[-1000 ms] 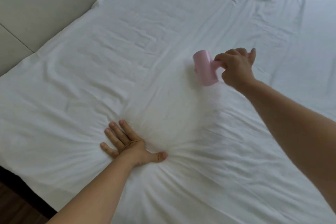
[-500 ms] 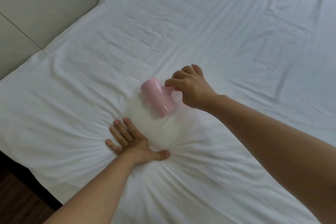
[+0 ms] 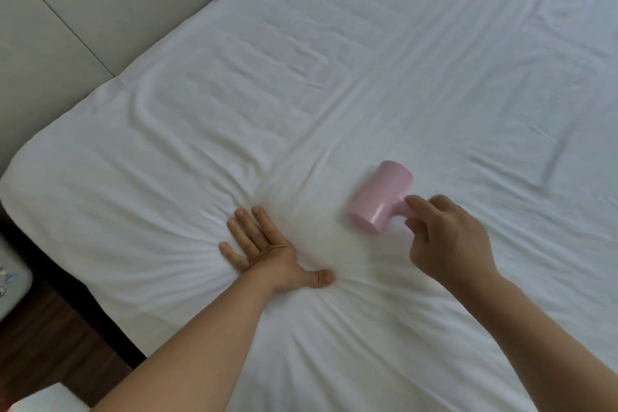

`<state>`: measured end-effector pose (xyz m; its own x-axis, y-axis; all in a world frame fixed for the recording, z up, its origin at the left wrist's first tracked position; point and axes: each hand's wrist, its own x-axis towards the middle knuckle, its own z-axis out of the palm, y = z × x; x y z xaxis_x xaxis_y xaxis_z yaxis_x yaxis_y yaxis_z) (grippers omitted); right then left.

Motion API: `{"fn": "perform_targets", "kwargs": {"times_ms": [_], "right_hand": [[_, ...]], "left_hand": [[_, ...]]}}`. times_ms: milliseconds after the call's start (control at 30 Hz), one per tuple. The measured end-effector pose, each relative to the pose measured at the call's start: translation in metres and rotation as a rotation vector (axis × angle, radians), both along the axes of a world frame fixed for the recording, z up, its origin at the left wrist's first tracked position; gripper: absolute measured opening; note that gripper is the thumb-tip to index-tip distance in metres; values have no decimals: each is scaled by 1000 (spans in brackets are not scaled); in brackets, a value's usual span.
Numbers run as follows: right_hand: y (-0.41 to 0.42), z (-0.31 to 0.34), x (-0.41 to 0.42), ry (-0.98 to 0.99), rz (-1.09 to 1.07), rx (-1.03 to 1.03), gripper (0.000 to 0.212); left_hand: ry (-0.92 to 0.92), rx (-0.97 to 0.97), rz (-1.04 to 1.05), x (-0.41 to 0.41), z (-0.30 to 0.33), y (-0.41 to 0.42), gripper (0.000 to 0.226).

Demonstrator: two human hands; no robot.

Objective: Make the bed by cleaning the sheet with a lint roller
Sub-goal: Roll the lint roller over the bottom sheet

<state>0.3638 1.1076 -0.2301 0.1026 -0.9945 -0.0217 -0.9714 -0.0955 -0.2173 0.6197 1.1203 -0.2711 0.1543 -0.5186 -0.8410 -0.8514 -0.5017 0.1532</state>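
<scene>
A white sheet (image 3: 351, 77) covers the bed and is creased in many places. My left hand (image 3: 267, 251) lies flat on it with fingers spread, pressing down so that folds fan out around the palm. To its right, my right hand (image 3: 448, 241) grips the short handle of a pink lint roller (image 3: 379, 197). The roller's drum rests on the sheet, a little beyond and to the right of my left hand, apart from it.
A pale padded headboard or wall panel (image 3: 67, 27) borders the bed at the upper left. The bed's left corner drops to a dark wooden floor (image 3: 50, 338). A white object (image 3: 11, 288) sits at the left edge, another pale one (image 3: 43, 400) at the bottom left.
My right hand has drawn the roller from far on the sheet back toward me, then slightly right of my left hand. My left hand has stayed pressed in place.
</scene>
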Motion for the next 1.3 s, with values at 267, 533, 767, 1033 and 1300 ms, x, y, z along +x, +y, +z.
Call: {"fn": "perform_targets", "kwargs": {"times_ms": [267,533,767,1033,1300], "right_hand": [[-88,2,112,-164,96,30,22],[-38,2,43,-283,-333,-8,23],[-42,-2,0,-236,-371,-60,16],[-49,-2,24,-169,-179,6,16],[44,29,-33,-27,-359,33,9]], "left_hand": [[-19,4,13,-3,-3,0,185],[-17,3,-2,-2,-1,-1,184],[-42,-9,-26,-4,-5,1,183],[-69,-11,-27,-5,-4,2,184],[-48,26,-16,-7,4,0,185]]}}
